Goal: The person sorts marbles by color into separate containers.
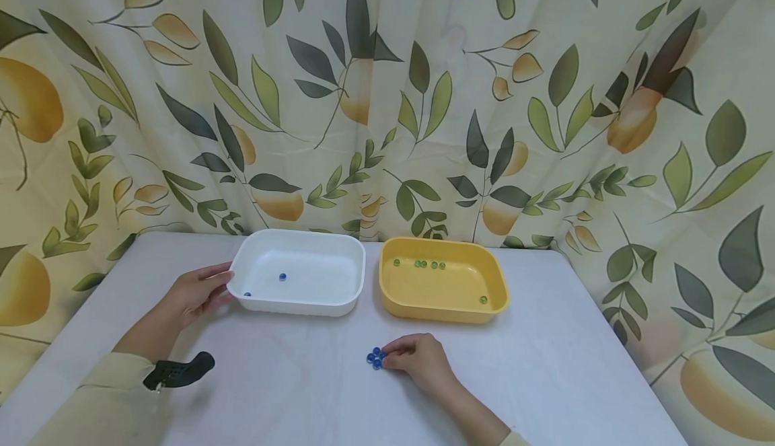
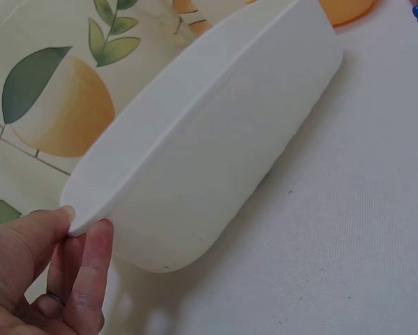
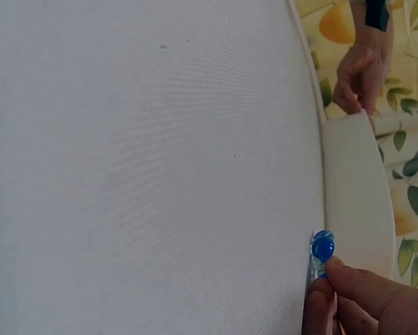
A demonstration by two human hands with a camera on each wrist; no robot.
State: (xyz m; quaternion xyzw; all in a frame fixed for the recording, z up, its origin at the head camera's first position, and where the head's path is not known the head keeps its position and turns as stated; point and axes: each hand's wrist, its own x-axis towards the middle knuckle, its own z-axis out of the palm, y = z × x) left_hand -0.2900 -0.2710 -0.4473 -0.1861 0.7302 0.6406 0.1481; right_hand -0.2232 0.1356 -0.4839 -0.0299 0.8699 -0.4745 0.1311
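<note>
My left hand point(image 1: 200, 293) pinches the left rim of a white plastic tray point(image 1: 303, 308) between thumb and fingers, which shows closely in the left wrist view. Inside that tray lie two blue marbles, one near the middle point(image 1: 282, 276) and one at the front left corner. On the cloth in front of the trays sits a tight cluster of blue marbles point(image 1: 377, 363). The right hand point(image 1: 420, 362) is at the cluster's right side, thumb and index finger pinching a blue marble there. In the right wrist view, a blue marble point(image 3: 323, 246) shows just past the thumb tip.
Right of the white tray stands a yellow tray point(image 1: 445, 313) with several green marbles point(image 1: 424, 264) in it. A white cloth point(image 1: 272, 379) covers the table. Behind it hangs a curtain point(image 1: 387, 96) printed with leaves and fruit. A black band point(image 1: 178, 370) circles the left wrist.
</note>
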